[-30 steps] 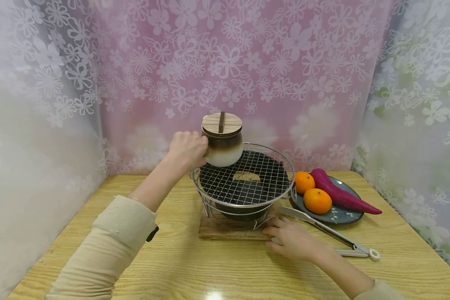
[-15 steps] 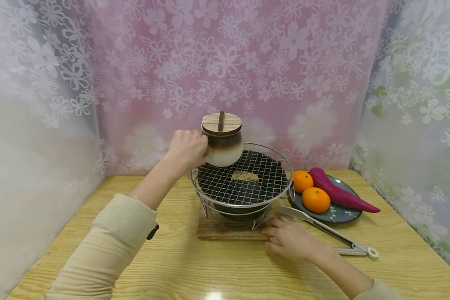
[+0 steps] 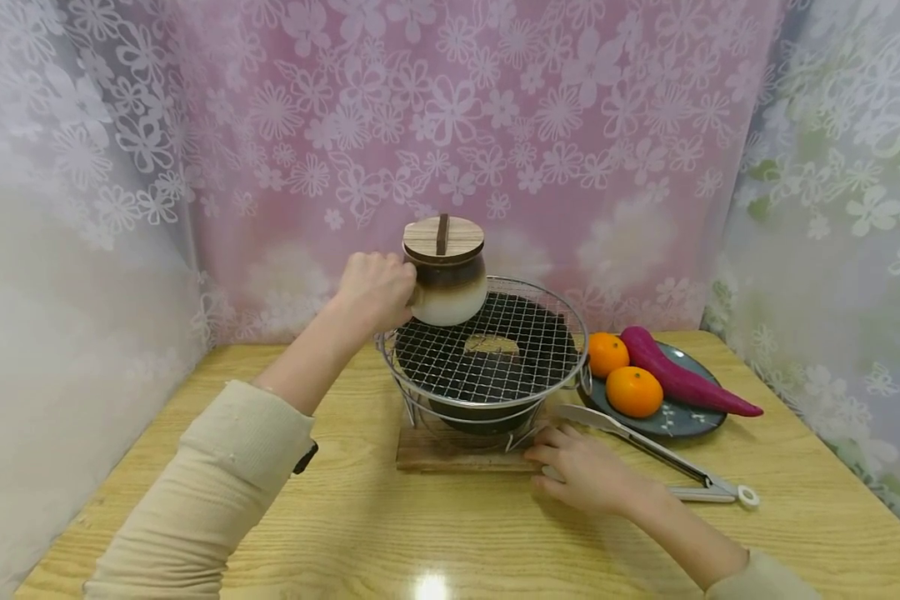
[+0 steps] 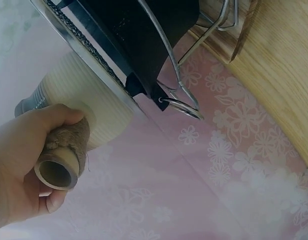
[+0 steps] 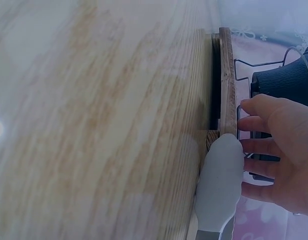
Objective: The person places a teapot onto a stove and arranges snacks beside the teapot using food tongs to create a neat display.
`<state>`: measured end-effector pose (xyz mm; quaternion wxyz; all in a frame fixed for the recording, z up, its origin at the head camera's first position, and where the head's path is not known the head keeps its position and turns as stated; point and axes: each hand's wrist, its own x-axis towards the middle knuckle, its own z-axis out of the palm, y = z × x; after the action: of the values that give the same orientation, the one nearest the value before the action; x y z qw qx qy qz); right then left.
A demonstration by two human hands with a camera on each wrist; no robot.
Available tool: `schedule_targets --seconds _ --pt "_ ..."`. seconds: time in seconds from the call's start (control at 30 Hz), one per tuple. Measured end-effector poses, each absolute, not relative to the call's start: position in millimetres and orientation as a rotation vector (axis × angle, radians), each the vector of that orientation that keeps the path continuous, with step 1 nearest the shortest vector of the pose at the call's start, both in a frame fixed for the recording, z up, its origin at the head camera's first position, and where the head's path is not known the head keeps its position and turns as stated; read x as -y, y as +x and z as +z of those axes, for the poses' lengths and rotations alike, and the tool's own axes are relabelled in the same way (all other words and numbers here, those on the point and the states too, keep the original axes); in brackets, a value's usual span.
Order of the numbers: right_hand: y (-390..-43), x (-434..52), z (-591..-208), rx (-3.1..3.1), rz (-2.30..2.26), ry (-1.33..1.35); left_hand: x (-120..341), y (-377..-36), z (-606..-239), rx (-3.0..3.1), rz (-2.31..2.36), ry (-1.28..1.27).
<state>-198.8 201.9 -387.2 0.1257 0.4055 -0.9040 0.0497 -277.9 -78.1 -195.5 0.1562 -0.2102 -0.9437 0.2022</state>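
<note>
My left hand (image 3: 375, 292) grips the cord-wrapped, hollow handle (image 4: 64, 155) of a side-handled pot (image 3: 450, 298). The pot is brown above and cream below, and has a wooden lid (image 3: 423, 237). It appears to rest on the back left of a round wire grate (image 3: 487, 383), which tops a black grill (image 3: 480, 421) in a metal stand. Under that lies a wooden board (image 3: 457, 457). At its near right corner is my right hand (image 3: 588, 475), its fingertips touching the board and the tongs' pale tip (image 5: 219, 180) in the right wrist view.
Metal tongs (image 3: 671, 458) lie spread on the table (image 3: 330, 525), right of the grill. Behind them a dark plate (image 3: 682, 423) bears two orange fruits (image 3: 634, 392) and a purple sweet potato (image 3: 675, 375). A pink flowered curtain (image 3: 450, 133) hangs behind.
Everything has shifted slightly upward in the head view. Both hands and the pot keep their places relative to the grill.
</note>
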Motion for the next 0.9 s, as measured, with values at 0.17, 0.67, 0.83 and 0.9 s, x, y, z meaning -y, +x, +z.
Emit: schedule_targets --seconds 0.17,0.67,0.83,0.9 --pt "-200 -203 -386 2.627 0.138 1.193 76 -276 -196 2.725 0.579 -0.574" --pt "-197 -200 -386 2.661 0.15 1.176 80 -266 -205 2.538 0.495 -0.589" --pt "-196 -201 -384 2.68 0.153 1.17 84 -263 -209 2.342 0.413 -0.655" --pt "-195 -202 -384 2.682 0.155 1.169 85 -261 -210 2.256 0.376 -0.685"
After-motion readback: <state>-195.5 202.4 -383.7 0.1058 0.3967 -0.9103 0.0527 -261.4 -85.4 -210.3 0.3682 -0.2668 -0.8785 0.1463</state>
